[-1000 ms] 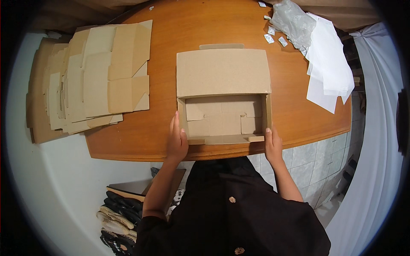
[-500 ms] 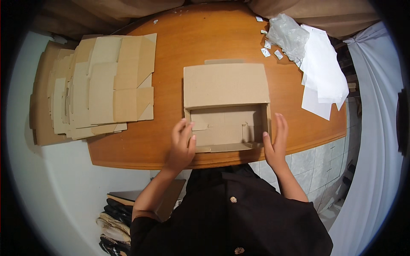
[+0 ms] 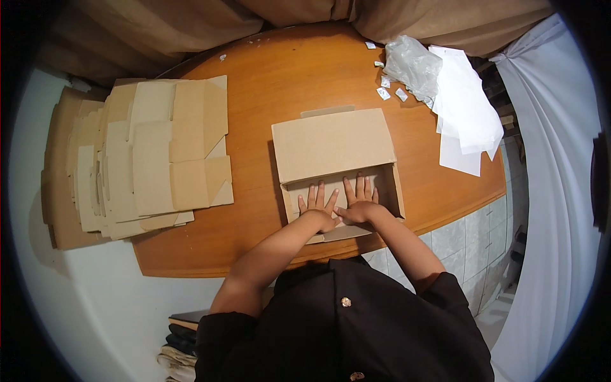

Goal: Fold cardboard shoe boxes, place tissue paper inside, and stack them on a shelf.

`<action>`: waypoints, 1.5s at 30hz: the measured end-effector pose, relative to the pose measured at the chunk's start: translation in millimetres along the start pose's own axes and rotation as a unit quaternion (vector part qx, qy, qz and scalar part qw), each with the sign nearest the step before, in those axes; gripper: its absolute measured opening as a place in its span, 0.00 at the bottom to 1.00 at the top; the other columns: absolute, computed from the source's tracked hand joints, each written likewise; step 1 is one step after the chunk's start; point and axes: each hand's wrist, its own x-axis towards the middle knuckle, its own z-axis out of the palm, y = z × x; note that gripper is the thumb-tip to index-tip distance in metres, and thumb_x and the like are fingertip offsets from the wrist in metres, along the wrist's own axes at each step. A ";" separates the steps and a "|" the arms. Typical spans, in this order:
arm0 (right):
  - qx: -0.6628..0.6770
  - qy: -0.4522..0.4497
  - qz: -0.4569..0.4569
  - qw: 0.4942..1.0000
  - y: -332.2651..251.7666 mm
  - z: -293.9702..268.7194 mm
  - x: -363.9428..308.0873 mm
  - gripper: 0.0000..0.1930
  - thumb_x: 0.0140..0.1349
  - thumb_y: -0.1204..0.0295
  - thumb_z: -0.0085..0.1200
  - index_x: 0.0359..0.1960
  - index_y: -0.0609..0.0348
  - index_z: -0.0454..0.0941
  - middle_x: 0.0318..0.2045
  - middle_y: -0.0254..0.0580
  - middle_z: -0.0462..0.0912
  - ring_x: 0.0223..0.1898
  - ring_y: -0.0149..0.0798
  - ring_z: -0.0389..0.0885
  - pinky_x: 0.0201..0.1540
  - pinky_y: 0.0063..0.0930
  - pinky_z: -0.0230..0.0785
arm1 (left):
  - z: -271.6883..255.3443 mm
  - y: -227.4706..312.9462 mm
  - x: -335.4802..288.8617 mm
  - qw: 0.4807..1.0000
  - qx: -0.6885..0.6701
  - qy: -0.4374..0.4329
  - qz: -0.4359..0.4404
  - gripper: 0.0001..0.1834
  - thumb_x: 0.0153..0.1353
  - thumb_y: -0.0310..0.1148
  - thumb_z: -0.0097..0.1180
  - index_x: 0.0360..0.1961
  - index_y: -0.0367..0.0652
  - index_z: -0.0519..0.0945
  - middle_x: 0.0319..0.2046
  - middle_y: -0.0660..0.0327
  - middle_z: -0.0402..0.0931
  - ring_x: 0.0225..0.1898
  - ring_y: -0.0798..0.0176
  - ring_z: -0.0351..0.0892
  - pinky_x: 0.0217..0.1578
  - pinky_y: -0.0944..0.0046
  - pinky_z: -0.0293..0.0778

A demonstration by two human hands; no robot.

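A brown cardboard box [image 3: 334, 146] stands on the table in front of me, its lid panel raised at the far side. Both hands reach inside it, palms down on the bottom. My left hand [image 3: 319, 209] lies flat with fingers spread, toward the left half of the box floor. Beside it, my right hand [image 3: 360, 201] is also flat and spread, the two thumbs meeting or nearly so. Neither hand holds anything. Hands and wrists cover much of the box floor and part of its near wall.
Flattened cardboard boxes [image 3: 153, 153] are stacked at the left, partly past the wooden table's [image 3: 254, 70] edge. At the far right lie a clear plastic bag [image 3: 412, 67], several small white packets [image 3: 383, 93] and white paper sheets [image 3: 468, 108]. A white curtain [image 3: 547, 159] hangs at the right.
Both hands have moved from outside the box's left and right sides into it, and now press flat on its bottom. The view has shifted slightly.
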 end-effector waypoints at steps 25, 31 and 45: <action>0.542 0.341 -0.098 0.762 118.6 18.3 -104.7 0.28 0.61 0.71 0.48 0.63 0.59 0.57 0.60 0.50 0.63 0.60 0.42 0.63 0.62 0.33 0.53 | -12.7 24.8 18.1 0.987 0.109 0.056 0.107 0.40 0.64 0.47 0.43 0.68 0.67 0.32 0.69 0.54 0.18 0.69 0.47 0.20 0.61 0.33 0.36; 0.441 0.432 -0.130 0.776 165.8 37.5 -82.4 0.35 0.58 0.78 0.41 0.68 0.57 0.42 0.66 0.54 0.51 0.67 0.49 0.49 0.65 0.32 0.46 | -36.3 83.1 31.5 0.984 0.132 0.075 0.095 0.34 0.66 0.46 0.38 0.69 0.66 0.37 0.70 0.55 0.25 0.70 0.45 0.26 0.59 0.32 0.43; 0.301 0.430 -0.119 0.843 213.7 0.8 -85.8 0.32 0.54 0.77 0.41 0.64 0.51 0.55 0.50 0.54 0.73 0.46 0.55 0.74 0.46 0.42 0.68 | 41.7 107.0 -68.9 0.810 -0.013 0.561 0.170 0.14 0.54 0.39 0.57 0.38 0.43 0.79 0.34 0.61 0.78 0.42 0.57 0.75 0.49 0.52 0.61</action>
